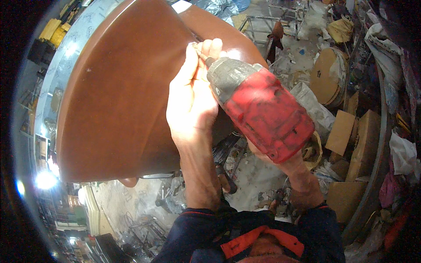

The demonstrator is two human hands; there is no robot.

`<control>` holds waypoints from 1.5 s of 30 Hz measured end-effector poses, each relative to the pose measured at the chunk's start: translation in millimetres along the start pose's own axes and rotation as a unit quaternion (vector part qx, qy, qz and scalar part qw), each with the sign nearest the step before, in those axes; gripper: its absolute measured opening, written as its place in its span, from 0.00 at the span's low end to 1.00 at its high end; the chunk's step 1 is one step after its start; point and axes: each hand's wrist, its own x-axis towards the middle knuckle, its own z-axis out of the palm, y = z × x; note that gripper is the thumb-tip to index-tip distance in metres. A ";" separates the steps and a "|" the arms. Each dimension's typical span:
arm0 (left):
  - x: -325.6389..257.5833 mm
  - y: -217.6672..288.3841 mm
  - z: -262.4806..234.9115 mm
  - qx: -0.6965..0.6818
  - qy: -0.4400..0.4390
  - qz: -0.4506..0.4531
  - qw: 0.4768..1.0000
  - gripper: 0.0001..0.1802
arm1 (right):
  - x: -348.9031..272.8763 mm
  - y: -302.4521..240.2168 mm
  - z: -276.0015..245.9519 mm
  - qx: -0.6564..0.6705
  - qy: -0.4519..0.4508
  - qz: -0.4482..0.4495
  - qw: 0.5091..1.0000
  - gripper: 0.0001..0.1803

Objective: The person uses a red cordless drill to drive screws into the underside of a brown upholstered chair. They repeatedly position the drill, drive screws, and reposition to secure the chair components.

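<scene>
Cluttered workshop floor (245, 168) surrounds you, pale, dusty and strewn with scraps. To your right, cardboard pieces (341, 131) lean together near tan round discs (323, 76), with a whitish plastic sheet (402, 151) farther out. Beyond your work, crumpled bluish plastic (215, 8) lies near a thin metal frame (263, 28), and a bright lamp (46, 179) glares at the far left. A pale blue-grey band (47, 94) curves along the outer side of the upholstered piece (118, 96) before you.

That piece is covered in smooth reddish-brown, leather-like material with a soft sheen, broad and rounded along its outer edge. A second brown section (223, 28) meets it along a fold at the top, close to your fingertips.

Your power driver (267, 107) is in front of you, slanting toward that fold. Its red body is scuffed and smudged dark; its nose is grey, and a slim bit (201, 53) projects from it. Your right hand (258, 150) is wrapped around the driver from below, mostly hidden by it. Your left hand (192, 103) is palm up, thumb and fingers gathered about the bit's tip; you cannot tell whether they pinch anything there.
</scene>
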 end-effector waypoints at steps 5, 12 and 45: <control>-3.2 -9.7 5.9 0.097 -0.052 0.057 0.992 0.13 | -4.2 2.1 -9.5 -0.456 0.006 -0.069 0.887 0.57; -15.6 -8.8 15.8 0.112 0.021 0.096 0.989 0.21 | -0.5 -13.3 -11.1 -0.291 0.048 -0.080 0.952 0.49; -59.1 15.7 53.8 0.445 0.044 0.050 0.893 0.19 | 38.6 -78.5 -24.0 -0.254 0.067 -0.200 0.944 0.16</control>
